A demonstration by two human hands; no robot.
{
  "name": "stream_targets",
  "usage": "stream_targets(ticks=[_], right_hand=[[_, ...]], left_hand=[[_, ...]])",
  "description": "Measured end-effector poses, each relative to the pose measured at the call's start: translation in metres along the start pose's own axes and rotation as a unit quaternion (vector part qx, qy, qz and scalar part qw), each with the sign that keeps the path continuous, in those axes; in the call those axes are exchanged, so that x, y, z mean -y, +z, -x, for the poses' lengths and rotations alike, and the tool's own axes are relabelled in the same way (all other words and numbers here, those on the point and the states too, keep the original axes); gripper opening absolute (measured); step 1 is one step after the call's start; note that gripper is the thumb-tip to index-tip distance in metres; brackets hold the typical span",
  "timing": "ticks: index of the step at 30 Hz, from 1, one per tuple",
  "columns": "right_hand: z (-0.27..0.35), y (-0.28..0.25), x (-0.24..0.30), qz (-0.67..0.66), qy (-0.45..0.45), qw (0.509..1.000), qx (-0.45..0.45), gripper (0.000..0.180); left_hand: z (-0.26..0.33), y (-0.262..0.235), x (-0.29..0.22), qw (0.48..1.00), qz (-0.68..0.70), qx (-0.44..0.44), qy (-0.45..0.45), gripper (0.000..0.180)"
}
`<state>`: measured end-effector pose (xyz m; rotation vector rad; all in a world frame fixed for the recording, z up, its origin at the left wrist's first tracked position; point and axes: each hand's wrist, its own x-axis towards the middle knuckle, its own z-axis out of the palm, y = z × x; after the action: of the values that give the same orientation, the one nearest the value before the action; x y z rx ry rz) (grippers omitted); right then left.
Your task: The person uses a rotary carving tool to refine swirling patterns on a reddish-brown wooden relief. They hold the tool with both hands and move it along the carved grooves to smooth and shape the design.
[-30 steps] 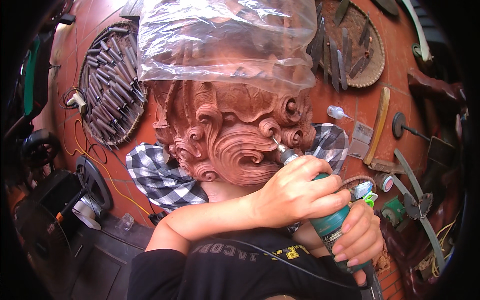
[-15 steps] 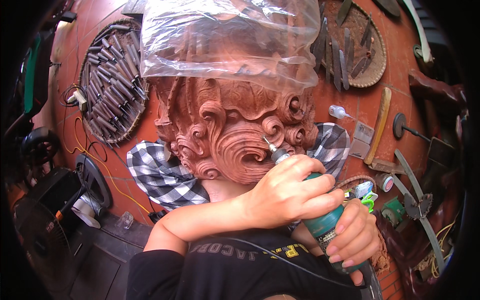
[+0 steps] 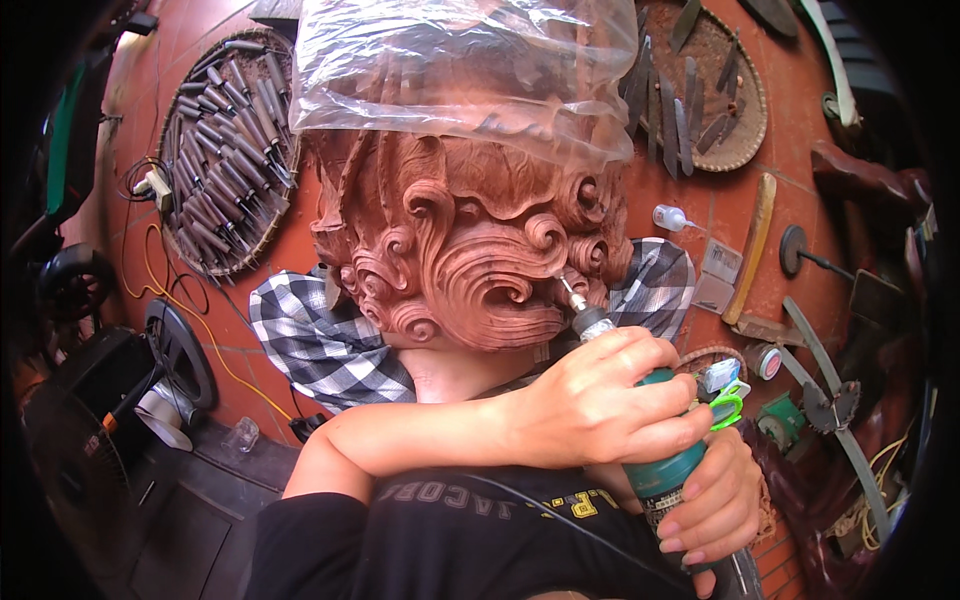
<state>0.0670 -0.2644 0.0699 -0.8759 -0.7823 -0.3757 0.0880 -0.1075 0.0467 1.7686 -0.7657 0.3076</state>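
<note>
At the lower right of the frame, both hands wrap the teal rotary tool (image 3: pixel 668 470), left hand (image 3: pixel 600 405) near its collet, right hand (image 3: pixel 715 500) lower, a stiff, likely vibrating tool best gripped by its body, its bit touching the hard, chip-prone wood carving (image 3: pixel 470 260) at centre.

The carved wooden piece (image 3: pixel 470 260) is reddish brown, cut all over with curling scroll patterns. The plastic sheet (image 3: pixel 460 70) over its top is clear and glossy. The cloth (image 3: pixel 320 340) beneath it is a black-and-white check. The rotary tool (image 3: pixel 660 470) has a teal body and a silver tip. The floor (image 3: pixel 800 200) is terracotta orange tile. The clip (image 3: pixel 730 408) is bright green, the cord (image 3: pixel 200 330) yellow, and the person's shirt (image 3: pixel 450 540) black with yellowish lettering.
</note>
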Motion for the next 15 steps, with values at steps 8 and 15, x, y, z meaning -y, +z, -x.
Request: stream_targets(ticks=[8,15], right_hand=[[-0.015,0.015,0.003,0.078,0.006,0.991,0.108,0.038],[-0.003,0.040,0.008,0.110,0.068,0.989,0.066,0.004]], left_hand=[[0.020,-0.006,-0.008,1.000,-0.012,-0.003,0.018,0.032],[0.028,-0.022,0.004,0.999,0.009,0.017,0.039,0.031]])
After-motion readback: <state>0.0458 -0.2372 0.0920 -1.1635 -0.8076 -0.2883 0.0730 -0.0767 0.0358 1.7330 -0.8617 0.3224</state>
